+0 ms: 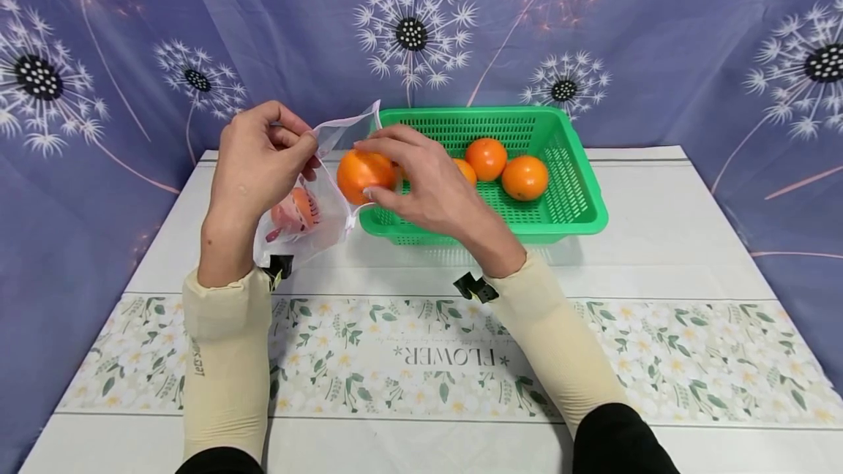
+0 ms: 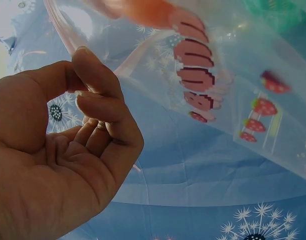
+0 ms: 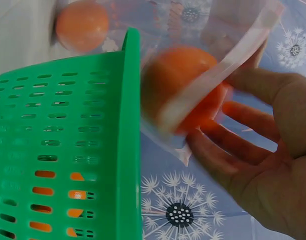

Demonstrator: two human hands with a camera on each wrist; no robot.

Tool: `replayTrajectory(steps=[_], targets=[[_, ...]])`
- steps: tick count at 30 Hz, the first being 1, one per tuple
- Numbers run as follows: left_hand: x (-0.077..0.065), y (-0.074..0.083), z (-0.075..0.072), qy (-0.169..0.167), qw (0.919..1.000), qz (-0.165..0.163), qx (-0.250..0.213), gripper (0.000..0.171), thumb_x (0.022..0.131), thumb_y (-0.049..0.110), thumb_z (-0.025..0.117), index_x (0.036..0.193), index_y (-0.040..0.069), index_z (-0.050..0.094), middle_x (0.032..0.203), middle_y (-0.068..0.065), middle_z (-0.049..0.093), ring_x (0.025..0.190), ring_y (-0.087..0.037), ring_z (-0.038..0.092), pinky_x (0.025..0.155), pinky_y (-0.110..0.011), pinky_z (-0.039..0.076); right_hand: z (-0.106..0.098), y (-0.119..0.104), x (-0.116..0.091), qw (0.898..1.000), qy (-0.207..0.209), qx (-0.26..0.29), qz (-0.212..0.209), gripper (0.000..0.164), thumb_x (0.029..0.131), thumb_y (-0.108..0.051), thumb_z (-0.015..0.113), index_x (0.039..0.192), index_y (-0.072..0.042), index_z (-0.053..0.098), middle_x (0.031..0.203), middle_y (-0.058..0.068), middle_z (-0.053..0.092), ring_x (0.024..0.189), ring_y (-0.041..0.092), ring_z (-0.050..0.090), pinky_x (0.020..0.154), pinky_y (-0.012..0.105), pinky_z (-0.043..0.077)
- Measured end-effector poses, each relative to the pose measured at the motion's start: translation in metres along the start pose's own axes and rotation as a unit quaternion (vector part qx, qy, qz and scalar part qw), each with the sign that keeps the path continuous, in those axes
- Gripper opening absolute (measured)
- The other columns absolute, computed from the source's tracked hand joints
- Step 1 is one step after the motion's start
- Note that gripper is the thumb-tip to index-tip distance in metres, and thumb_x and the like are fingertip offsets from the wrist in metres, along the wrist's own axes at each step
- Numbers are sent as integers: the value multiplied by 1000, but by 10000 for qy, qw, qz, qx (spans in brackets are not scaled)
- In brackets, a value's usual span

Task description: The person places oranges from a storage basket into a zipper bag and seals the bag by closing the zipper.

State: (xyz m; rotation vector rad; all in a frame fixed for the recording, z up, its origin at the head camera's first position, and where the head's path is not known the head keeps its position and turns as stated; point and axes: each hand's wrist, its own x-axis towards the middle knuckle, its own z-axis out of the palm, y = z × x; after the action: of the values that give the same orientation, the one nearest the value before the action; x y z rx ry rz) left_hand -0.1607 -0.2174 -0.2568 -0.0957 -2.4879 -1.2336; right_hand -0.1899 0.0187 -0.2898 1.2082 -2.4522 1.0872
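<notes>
Head view, left hand (image 1: 263, 156): left of centre, thumb and fingers pinching the rim of a clear bag (image 1: 332, 232).
Head view, right hand (image 1: 424, 178): near the centre, thumb and fingers curled round an orange fruit (image 1: 366, 175) at the bag's mouth.
Head view, bagged fruit (image 1: 301, 209): left of centre, seen through the bag's print.
Head view, green basket (image 1: 487, 229): right of centre, three loose fruits (image 1: 486, 159) showing inside.
Head view, worktop (image 1: 658, 240): white, a floral strip (image 1: 691, 357) crossing the lower part.
Head view, backdrop (image 1: 283, 35): dandelion cloth along the top.
Left wrist view, hand: left side, fingers bent; its hold on the rim is hard to make out.
Left wrist view, bag: upper right, with pink lettering and strawberries.
Right wrist view, hand: right side, fingertips against the held fruit.
Right wrist view, held fruit: upper centre, blurred, the bag's pale rim crossing before it.
Right wrist view, basket: left, just beside that fruit.
</notes>
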Motion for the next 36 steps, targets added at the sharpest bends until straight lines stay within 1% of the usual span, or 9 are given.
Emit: replayTrajectory(steps=[3, 5, 8, 13, 19, 22, 26, 28, 36], targets=[[0, 0, 0, 12, 10000, -7, 96, 17, 100, 23, 68, 100, 6, 70, 73, 1, 74, 58, -10, 70, 51, -23, 51, 2, 0, 1, 10000, 1, 47, -11, 47, 96, -16, 77, 142, -10, 67, 135, 6, 65, 91, 19, 63, 77, 29, 54], [1, 0, -1, 5, 9999, -21, 137, 16, 100, 23, 67, 100, 7, 69, 71, 2, 74, 58, -9, 69, 50, -23, 48, 3, 0, 1, 10000, 2, 39, -28, 48, 95, -15, 77, 142, -9, 67, 133, 5, 65, 91, 19, 62, 76, 29, 53], [2, -1, -1, 11, 9999, -10, 146, 12, 100, 21, 66, 98, 9, 69, 69, 4, 74, 57, -9, 69, 48, -25, 45, 3, 0, 1, 10000, 31, 5, -40, 48, 95, -15, 78, 141, -9, 67, 133, 5, 65, 92, 18, 62, 77, 29, 53], [3, -1, -2, 32, 9999, -44, 163, 9, 99, 19, 65, 97, 11, 68, 66, 6, 73, 56, -8, 69, 45, -26, 40, 2, 0, 1, 9999, -15, -25, 97, 47, 96, -18, 77, 141, -11, 68, 135, 4, 64, 94, 16, 62, 84, 30, 55], [3, -1, -2, 30, 9998, -92, 150, 9, 99, 19, 65, 96, 11, 67, 66, 6, 73, 56, -8, 69, 45, -25, 40, 0, 1, 0, 9999, 20, -20, 107, 44, 95, -18, 78, 138, -11, 69, 134, 2, 65, 91, 14, 58, 81, 29, 52], [3, -1, -3, 45, 9999, -103, 85, 8, 99, 18, 66, 96, 11, 68, 66, 6, 73, 56, -9, 69, 46, -24, 42, -2, 2, 0, 9999, 64, -83, 110, 43, 95, -19, 79, 136, -11, 70, 134, 2, 65, 95, 15, 60, 85, 31, 52], [3, -2, -3, 57, 9999, -106, 30, 9, 98, 18, 65, 97, 9, 68, 66, 7, 73, 55, -8, 69, 49, -24, 45, -6, 5, 0, 9996, 90, -208, 156, 42, 95, -19, 79, 135, -9, 70, 134, 4, 66, 113, 19, 63, 98, 32, 51], [3, -2, -4, 62, 9999, -103, 34, 9, 98, 18, 65, 97, 9, 68, 67, 7, 73, 55, -8, 69, 49, -24, 46, -8, 7, 0, 9995, 92, -230, 190, 41, 96, -20, 78, 134, -8, 70, 133, 6, 66, 119, 20, 62, 101, 33, 51], [3, -3, -4, 84, 9999, -61, -13, 10, 99, 17, 65, 98, 9, 69, 67, 7, 73, 55, -8, 69, 51, -23, 48, -16, 17, -1, 9989, 213, -181, 381, 36, 96, -17, 76, 129, -5, 72, 128, 7, 68, 115, 21, 64, 95, 33, 54]])
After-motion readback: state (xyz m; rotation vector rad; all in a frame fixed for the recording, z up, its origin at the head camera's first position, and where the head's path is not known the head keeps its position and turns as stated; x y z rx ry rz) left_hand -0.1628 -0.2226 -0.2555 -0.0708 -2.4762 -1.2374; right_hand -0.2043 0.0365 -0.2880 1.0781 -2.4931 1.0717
